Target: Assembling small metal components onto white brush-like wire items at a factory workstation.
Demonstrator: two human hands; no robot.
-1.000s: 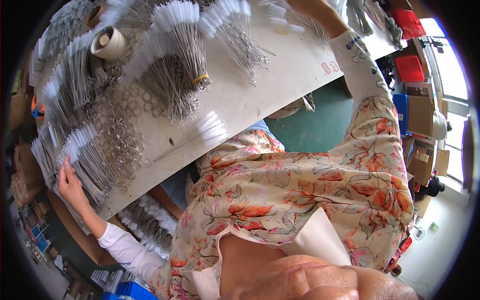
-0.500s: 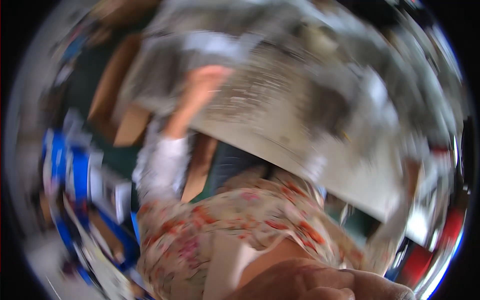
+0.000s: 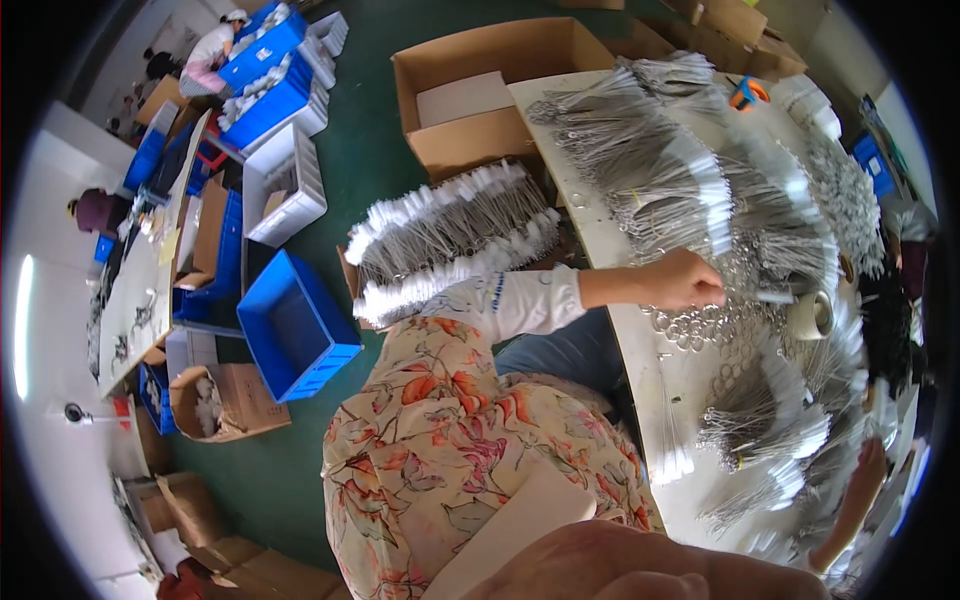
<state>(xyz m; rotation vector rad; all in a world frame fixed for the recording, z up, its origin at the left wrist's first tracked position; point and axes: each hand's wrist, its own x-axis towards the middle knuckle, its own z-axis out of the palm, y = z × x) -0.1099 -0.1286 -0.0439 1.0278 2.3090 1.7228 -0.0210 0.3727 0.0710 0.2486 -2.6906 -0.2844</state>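
Note:
My left hand (image 3: 690,280) is closed in a fist above the table (image 3: 640,345), its fingertips over a heap of wire loops (image 3: 695,325). Whether anything is inside the fist is hidden. Just past it lie a white strip (image 3: 775,297) and a cream tape roll (image 3: 810,316). Farther along the table are bundles of thin wire pieces (image 3: 655,165) with white ends, which look like small brushes. At the lower right, my right hand (image 3: 870,460) appears closed, with a pale strip rising from its fingers. What it grips is unclear near the rim.
Left of the table, a carton (image 3: 430,150) and a tightly packed box of white-ended wire pieces (image 3: 455,240) stand beside me. A blue crate (image 3: 295,325) and a white crate (image 3: 285,185) are farther left. An orange tape dispenser (image 3: 748,94) sits at the far end. A person (image 3: 212,60) bends over crates.
My view has swung left, bringing the crates and floor into sight. The earlier frame is heavily blurred. My left hand now appears farther right in the picture, over the wire loops.

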